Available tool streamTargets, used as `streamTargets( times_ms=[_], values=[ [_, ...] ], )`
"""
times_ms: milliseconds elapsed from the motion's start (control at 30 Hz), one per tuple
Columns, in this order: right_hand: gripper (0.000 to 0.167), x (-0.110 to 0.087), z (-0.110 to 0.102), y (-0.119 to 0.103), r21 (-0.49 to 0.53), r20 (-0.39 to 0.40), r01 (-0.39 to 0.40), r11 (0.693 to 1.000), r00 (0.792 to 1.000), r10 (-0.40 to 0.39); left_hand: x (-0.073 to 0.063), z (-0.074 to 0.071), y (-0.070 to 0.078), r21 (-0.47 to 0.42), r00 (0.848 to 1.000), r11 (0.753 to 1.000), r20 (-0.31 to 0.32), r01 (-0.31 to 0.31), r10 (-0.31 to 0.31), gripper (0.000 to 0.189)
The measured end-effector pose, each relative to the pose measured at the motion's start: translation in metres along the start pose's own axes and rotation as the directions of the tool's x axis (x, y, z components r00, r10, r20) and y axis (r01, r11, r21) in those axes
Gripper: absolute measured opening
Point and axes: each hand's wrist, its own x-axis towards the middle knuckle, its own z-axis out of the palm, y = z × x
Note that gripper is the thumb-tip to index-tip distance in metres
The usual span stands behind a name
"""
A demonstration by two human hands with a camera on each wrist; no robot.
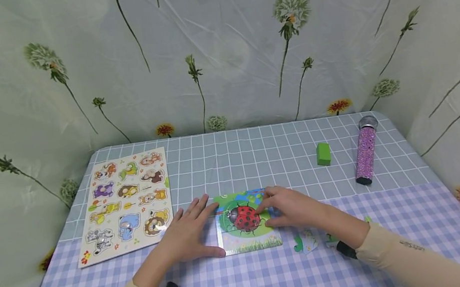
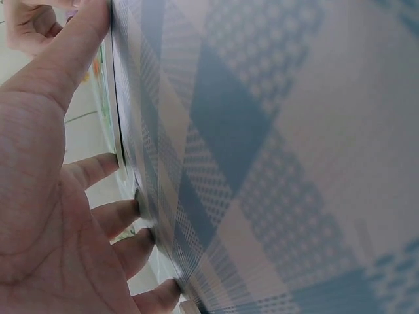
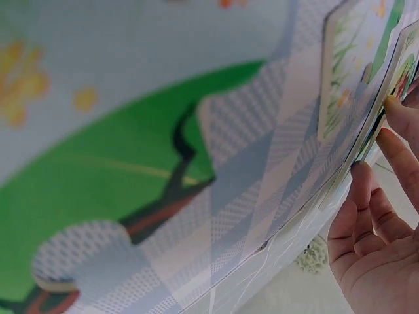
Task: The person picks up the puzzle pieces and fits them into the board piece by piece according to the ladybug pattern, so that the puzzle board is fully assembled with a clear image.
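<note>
A square ladybug jigsaw puzzle [image 1: 247, 219] lies in its tray in front of me. My left hand [image 1: 188, 234] is spread beside it, with index finger and thumb touching the tray's left edge. In the left wrist view, the left fingers [image 2: 131, 252] look apart and hold nothing. Over the puzzle's right side, my right hand [image 1: 288, 207] bends its fingers and thumb about a puzzle piece mostly hidden under them. The right wrist view shows its fingertips [image 3: 360, 171] at the puzzle's edge. Loose puzzle pieces [image 1: 308, 242] lie beside the right forearm.
An animal puzzle board [image 1: 127, 201] lies at the left, near my left fingers. A green block [image 1: 323, 154] and a glittery pink microphone [image 1: 365, 151] are at the back right. A floral curtain [image 1: 232, 46] hangs behind the checked tablecloth [image 1: 263, 285].
</note>
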Motion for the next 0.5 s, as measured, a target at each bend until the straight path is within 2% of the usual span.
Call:
streamTargets(
  times_ms=[233,500],
  values=[
    [0.031,-0.0012,0.0007,-0.0006,0.013,-0.009,0.009,1.000,1.000,-0.008,-0.0002,0.0004,0.0006,-0.001,1.000,1.000,0.001,0.001,-0.001,0.123],
    [0.035,-0.0016,0.0020,0.0009,0.049,0.006,-0.025,0.999,1.000,0.024,0.0003,-0.0006,-0.0002,0.002,1.000,1.000,0.005,0.004,-0.004,0.122]
  ],
)
